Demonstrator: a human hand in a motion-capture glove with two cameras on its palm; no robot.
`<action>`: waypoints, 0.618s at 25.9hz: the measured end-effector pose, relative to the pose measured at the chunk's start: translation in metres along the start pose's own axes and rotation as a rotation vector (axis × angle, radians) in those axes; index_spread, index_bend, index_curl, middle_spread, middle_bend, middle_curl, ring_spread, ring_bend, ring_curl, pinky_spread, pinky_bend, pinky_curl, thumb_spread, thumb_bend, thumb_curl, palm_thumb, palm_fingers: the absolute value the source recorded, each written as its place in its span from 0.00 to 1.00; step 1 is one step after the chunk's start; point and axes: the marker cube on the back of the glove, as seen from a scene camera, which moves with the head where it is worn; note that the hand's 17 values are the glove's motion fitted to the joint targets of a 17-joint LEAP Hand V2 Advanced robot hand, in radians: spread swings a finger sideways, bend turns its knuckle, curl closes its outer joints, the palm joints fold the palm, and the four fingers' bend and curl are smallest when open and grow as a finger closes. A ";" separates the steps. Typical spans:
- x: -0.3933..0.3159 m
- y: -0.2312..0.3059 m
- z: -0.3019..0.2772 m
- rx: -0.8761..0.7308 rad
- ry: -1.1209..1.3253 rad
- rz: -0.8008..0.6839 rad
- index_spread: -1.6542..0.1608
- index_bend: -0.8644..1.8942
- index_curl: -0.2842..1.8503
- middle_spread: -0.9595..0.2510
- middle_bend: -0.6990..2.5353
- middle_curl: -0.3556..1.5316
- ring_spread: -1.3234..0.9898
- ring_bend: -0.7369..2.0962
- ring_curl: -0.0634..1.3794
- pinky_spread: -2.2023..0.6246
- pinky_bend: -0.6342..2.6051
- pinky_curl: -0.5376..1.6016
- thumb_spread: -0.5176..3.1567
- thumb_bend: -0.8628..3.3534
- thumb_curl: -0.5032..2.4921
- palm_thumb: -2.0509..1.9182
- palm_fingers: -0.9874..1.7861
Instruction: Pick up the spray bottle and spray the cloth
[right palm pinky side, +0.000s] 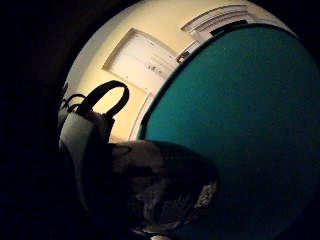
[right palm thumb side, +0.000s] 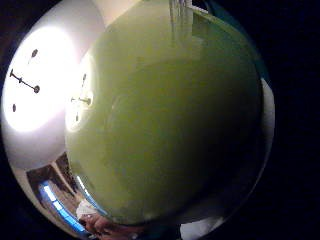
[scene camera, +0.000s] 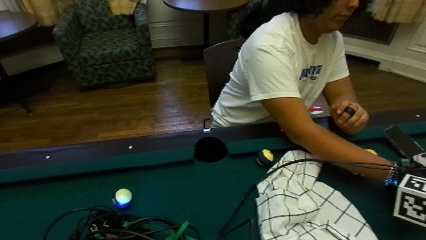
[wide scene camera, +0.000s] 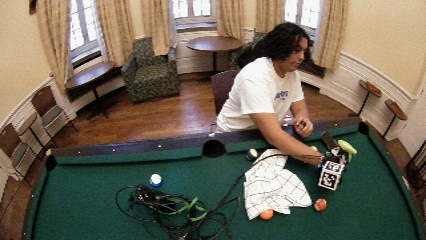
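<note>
scene: I see a person (wide scene camera: 266, 95) in a white T-shirt leaning over a green pool table (wide scene camera: 100, 200), right arm stretched toward the far right side of the felt
cloth: white with a thin dark grid (wide scene camera: 273, 187) (scene camera: 306, 210), lying rumpled on the felt just beside the reaching arm; one edge runs under the forearm in the outside view
spray bottle: yellow-green body (right palm thumb side: 165, 120) fills most of the thumb side palm view, so it sits right against the palm; smooth, glossy, with a ceiling light reflected on it; in the wide outside view only a yellow-green tip (wide scene camera: 347, 147) shows past the wrist, to the right of the cloth, above the felt near the rail
right hand: black glove (wide scene camera: 331, 159) at the bottle, mostly hidden by the rig in both outside views; little finger side palm view shows a dark gloved finger (right palm pinky side: 160, 185) curled in front of the green felt (right palm pinky side: 240, 130); I read it as holding the bottle, though the contact itself is not seen
left hand: bare (scene camera: 351, 116), resting on the rail, holding a small dark object
only in wide outside view: two orange balls (wide scene camera: 267, 214) (wide scene camera: 321, 204) near the cloth's lower edge, a white-and-blue ball (wide scene camera: 155, 180), a cable tangle (wide scene camera: 173, 207)
only in outside view: a dark ball with a yellow spot (scene camera: 265, 157) near the side pocket (scene camera: 211, 149)
only in little finger side palm view: cream wall with a white panelled door (right palm pinky side: 142, 60) beyond the table
</note>
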 end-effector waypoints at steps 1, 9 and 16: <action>0.000 -0.002 -0.001 0.000 0.000 0.002 0.77 0.47 0.43 0.64 0.44 0.48 0.48 0.52 0.40 0.68 0.32 0.46 0.22 0.20 0.46 0.75 0.85; 0.011 -0.003 0.012 -0.010 -0.001 0.055 0.77 0.46 0.42 0.64 0.44 0.49 0.48 0.51 0.39 0.68 0.31 0.45 0.23 0.20 0.46 0.74 0.82; 0.028 0.015 0.003 -0.056 0.124 0.186 0.75 0.44 0.41 0.64 0.41 0.46 0.49 0.44 0.36 0.76 0.25 0.42 0.29 0.19 0.44 0.74 0.65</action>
